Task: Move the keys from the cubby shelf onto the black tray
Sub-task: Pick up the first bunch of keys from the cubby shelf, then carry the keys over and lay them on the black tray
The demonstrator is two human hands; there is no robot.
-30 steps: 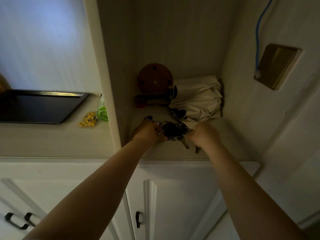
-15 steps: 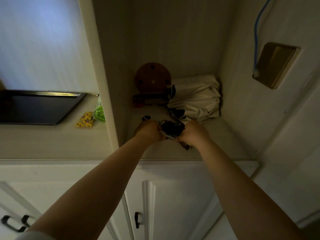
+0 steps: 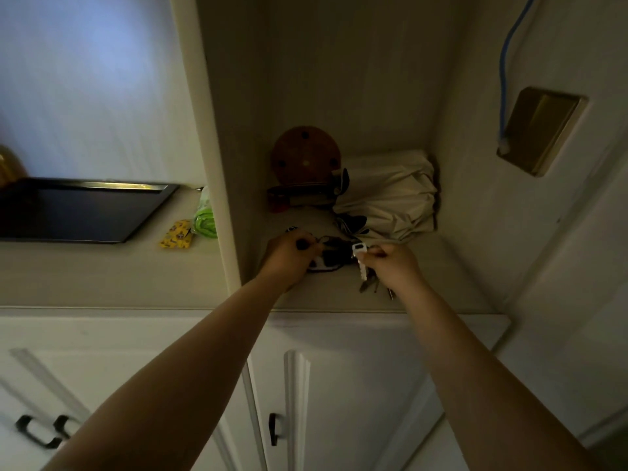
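A dark bunch of keys (image 3: pixel 334 254) with fobs lies on the floor of the cubby shelf (image 3: pixel 339 294), between my two hands. My left hand (image 3: pixel 287 258) grips the bunch's left side with closed fingers. My right hand (image 3: pixel 394 263) pinches a white-headed key (image 3: pixel 360 256) on the right side, and several metal keys hang below it. The black tray (image 3: pixel 78 212) sits on the counter to the left, outside the cubby, beyond the divider panel (image 3: pixel 210 147).
At the cubby's back stand a round reddish-brown disc (image 3: pixel 305 154) and a folded cream umbrella (image 3: pixel 387 195). A yellow packet (image 3: pixel 176 234) and a green bundle (image 3: pixel 205 219) lie between tray and divider. A blue cable (image 3: pixel 506 62) and brass plate (image 3: pixel 540 129) are on the right wall.
My right hand has shifted slightly right and lifted a white-headed key clear of the bunch. My left hand stays on the keys' left side.
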